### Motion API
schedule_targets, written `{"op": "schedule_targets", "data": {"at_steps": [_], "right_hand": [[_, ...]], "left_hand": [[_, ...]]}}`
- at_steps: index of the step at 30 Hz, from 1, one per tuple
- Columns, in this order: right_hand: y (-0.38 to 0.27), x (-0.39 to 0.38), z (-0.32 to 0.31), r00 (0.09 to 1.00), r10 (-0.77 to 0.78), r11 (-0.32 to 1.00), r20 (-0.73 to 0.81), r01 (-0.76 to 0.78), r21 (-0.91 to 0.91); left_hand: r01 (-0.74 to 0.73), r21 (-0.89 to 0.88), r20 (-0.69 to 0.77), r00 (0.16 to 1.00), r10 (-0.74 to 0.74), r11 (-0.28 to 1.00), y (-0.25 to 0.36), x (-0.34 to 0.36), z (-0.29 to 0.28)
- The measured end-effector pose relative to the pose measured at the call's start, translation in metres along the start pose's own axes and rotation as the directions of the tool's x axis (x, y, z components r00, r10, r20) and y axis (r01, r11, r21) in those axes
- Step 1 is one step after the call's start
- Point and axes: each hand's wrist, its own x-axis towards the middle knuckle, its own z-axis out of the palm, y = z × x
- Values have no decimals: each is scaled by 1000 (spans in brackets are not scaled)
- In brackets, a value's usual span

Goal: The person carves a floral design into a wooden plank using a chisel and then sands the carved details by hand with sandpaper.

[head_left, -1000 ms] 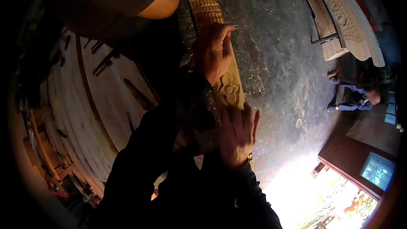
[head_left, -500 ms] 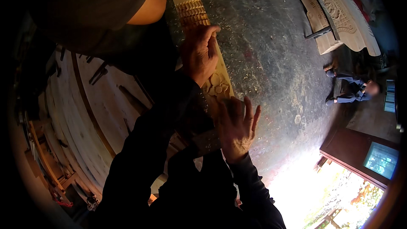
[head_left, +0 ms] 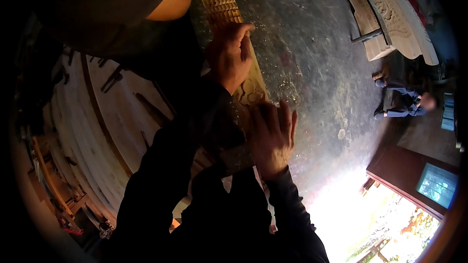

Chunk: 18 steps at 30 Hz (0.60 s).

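Pressing down on a long carved wooden strip [head_left: 243, 75] with both hands: left hand [head_left: 229, 58] curled over its upper carved stretch, grip clenched around the edge to steady it; right hand [head_left: 270, 134] lower along the strip, fingers spread flat, released, seemingly pinning it against slipping. Beside the strip, a dusty floor [head_left: 312, 58].

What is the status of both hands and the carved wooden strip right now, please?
Left hand gripping carved wooden strip. Right hand flat on it, fingers spread. Another person's arm close above.
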Motion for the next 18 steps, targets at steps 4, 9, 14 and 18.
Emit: {"op": "schedule_targets", "data": {"at_steps": [4,9,14,18], "right_hand": [[-2,-3,-6,1000,6,1000,-7,-6,20],[2,0,3,1000,-7,1000,1,7,14],[1,5,7,998,-46,998,-32,47,36],[2,-5,5,999,-25,998,-25,26,51]], "left_hand": [[32,0,9,999,-32,999,0,-2,2],[-37,39,-11,999,37,999,-1,0,3],[32,14,7,999,-32,999,3,-1,1],[-35,27,-15,999,35,999,1,-1,3]]}}
